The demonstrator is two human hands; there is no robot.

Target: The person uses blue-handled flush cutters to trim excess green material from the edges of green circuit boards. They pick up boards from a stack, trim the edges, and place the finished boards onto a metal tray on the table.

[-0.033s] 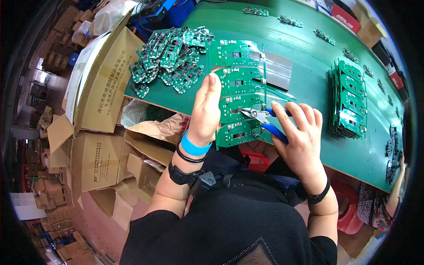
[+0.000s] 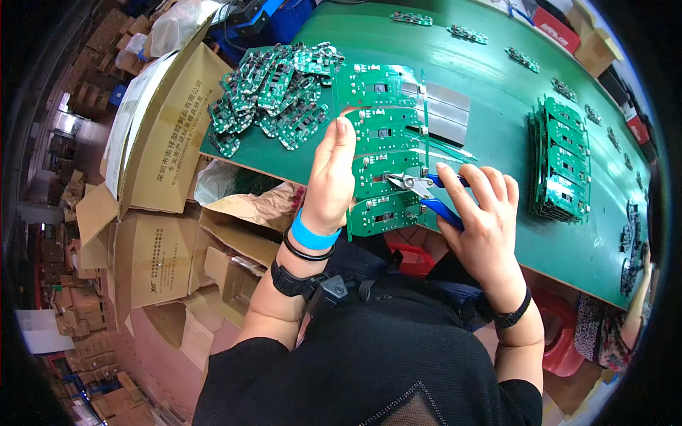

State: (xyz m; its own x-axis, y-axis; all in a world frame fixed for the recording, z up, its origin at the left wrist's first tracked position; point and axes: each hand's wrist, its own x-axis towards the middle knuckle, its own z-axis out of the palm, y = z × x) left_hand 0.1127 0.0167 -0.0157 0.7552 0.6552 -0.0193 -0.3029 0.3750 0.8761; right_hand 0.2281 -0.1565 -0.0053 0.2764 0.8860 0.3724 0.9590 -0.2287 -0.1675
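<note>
My left hand (image 2: 332,170) is closed on the left edge of a green circuit board panel (image 2: 382,133), which is made up of several joined boards and tilts up over the table's near edge. In my right hand (image 2: 483,216) is a pair of side cutters (image 2: 444,211) with blue handles. Their metal jaws are parted and lie over the panel's right side, near the lower boards; whether the tips touch it I cannot tell. To the left of the panel, single circuit boards (image 2: 273,82) lie in a loose heap.
A stack of uncut panels (image 2: 561,160) stands on the green table (image 2: 490,92) at the right. Thin cut strips (image 2: 451,151) and grey bars (image 2: 444,117) lie behind my panel. Separate boards (image 2: 522,58) form a row farther back. An opened carton (image 2: 160,142) stands at the left.
</note>
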